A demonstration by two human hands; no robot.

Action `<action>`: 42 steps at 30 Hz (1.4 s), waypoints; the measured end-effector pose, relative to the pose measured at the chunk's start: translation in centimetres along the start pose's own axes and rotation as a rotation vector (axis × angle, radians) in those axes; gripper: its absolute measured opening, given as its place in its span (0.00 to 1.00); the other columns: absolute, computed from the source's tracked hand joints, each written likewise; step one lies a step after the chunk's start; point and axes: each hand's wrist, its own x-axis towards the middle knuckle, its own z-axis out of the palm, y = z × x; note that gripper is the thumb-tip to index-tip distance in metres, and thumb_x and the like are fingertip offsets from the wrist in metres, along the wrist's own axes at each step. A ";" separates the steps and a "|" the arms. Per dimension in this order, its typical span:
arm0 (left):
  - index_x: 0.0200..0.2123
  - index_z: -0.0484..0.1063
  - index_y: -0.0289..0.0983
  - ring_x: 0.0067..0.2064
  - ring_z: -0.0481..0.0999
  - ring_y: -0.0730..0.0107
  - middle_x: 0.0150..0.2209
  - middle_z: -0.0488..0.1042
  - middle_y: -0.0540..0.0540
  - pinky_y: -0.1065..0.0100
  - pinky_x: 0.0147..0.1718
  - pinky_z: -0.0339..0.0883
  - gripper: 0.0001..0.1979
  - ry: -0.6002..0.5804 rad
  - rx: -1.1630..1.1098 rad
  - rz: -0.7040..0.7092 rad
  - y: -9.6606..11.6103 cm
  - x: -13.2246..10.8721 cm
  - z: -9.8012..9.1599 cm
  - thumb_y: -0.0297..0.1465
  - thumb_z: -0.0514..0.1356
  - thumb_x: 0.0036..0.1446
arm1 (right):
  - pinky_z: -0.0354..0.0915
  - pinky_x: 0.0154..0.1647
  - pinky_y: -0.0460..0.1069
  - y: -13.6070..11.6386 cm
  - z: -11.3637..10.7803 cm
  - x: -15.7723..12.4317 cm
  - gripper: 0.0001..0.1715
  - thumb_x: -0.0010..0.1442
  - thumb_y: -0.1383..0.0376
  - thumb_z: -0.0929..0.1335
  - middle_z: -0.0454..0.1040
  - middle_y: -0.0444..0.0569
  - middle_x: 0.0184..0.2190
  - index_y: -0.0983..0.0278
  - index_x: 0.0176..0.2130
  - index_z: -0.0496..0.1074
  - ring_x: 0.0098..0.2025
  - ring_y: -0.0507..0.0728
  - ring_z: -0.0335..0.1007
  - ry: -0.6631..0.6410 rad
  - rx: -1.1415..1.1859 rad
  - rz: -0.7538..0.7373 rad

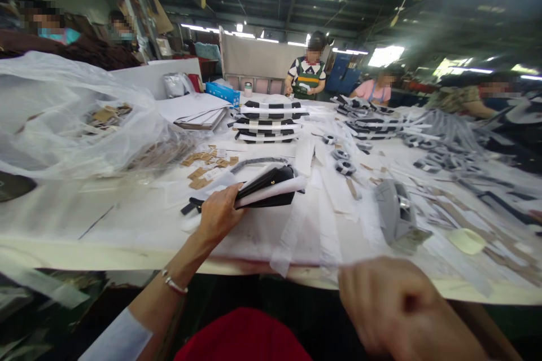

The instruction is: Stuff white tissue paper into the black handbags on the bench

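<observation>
- Head view: left hand (218, 214) reached out over the counter (105, 220), its grip holding the near-left edge of a black wallet (266, 187) lined with white paper.
- Wallet sat centre of the counter, partly opened, flaps fanned toward the right, resting on white paper sheets.
- A bracelet (173, 282) sat on the left wrist, a pale sleeve further down the forearm.
- Right hand (389, 304) was near, low right, off the counter edge, blurred; fingers curled into a loose fist, nothing visible inside it, so grip looked closed and empty.
- White paper strips (305, 225) hung over the near edge of the counter between the two hands.
- Grey tape dispenser (398, 217) lay right of the wallet, well apart from it.
- Tape rolls (345, 166) lay just beyond, right of centre.
- Small brown card tags (207, 166) were scattered left-far of the wallet, near it.
- Big clear plastic bag (76, 118) filled the left side of the counter.
- Stacks of black-and-white pieces (269, 121) stood far centre; blue box (222, 92) left of them.
- Person in a striped shirt (308, 73) stood at the far end; another in pink (375, 90) to the right.
</observation>
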 end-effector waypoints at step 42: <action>0.55 0.70 0.40 0.46 0.80 0.52 0.47 0.80 0.40 0.59 0.46 0.72 0.24 -0.073 -0.016 -0.055 0.4 0.1 -0.3 0.36 0.63 0.54 | 0.70 0.44 0.52 13.6 8.3 2.1 0.08 0.65 0.70 0.65 0.79 0.50 0.38 0.61 0.42 0.74 0.42 0.57 0.74 0.133 -0.772 -0.158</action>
